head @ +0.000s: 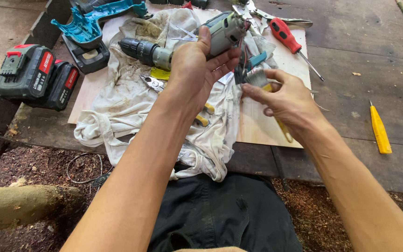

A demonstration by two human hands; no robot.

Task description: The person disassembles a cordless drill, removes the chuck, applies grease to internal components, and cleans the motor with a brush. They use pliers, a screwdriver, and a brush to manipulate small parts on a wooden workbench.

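The drill motor assembly [187, 44], stripped of its shell, is a dark chuck, a metal gearbox and a grey-green motor in one line, tilted up to the right. The left hand [197, 70] grips its middle. A small brush [257, 80], pinched in the right hand [288, 100], sits just beside the motor's wired end.
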